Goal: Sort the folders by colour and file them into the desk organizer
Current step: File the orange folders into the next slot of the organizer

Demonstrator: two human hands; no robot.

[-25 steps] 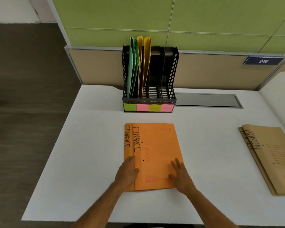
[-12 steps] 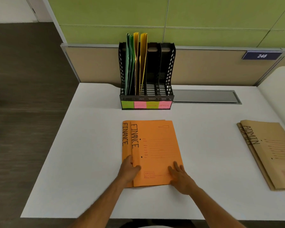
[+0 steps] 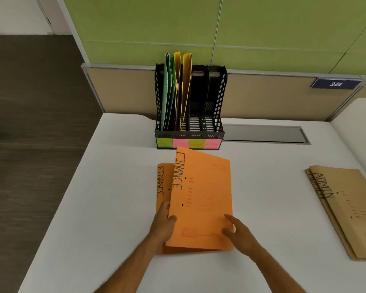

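While clamped by both hands [image 3: 201,231], orange folder [image 3: 201,199]; organizer [image 3: 217,98] with green, yellow folders.

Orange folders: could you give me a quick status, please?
Both hands, left and right, lifting top FINANCE folder. Second one still flat. Organizer: two right slots free.

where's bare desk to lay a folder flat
Free: the white desk left of the orange folders, and the strip between them and the brown folders. Crowded: the gap between the orange folders and the organizer.
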